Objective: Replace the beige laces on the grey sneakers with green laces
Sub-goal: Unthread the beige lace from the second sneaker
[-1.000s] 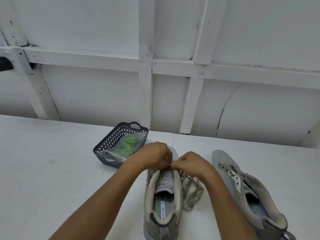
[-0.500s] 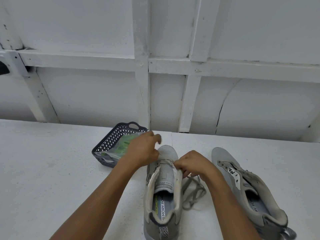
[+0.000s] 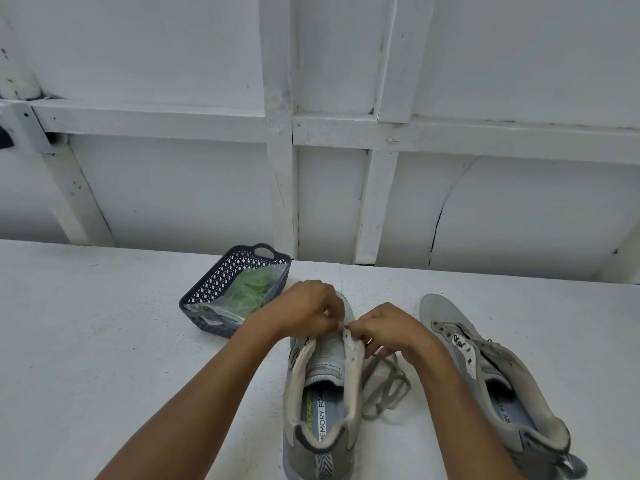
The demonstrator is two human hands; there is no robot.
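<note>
White table [image 3: 104, 341]; left hand [image 3: 304, 310] and right hand [image 3: 391, 327] pinch the sneaker [image 3: 323, 368].

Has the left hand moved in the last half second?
Yes. The left hand has shifted right, away from the basket, back toward the right hand.

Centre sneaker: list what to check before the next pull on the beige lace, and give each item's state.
1. Right hand steadies the centre sneaker by its eyelet edge: ok.
2. Left hand pinches at the front eyelets, seemingly the lace: ok.
3. Lace free of the last eyelets: cannot tell, the fingers hide them.
4. Pulled-out lace lies loose on the table, right of the sneaker: ok.
5. Green laces ready, bagged in the basket: ok.
6. Other sneaker: the eyelets in view look empty: ok.
</note>
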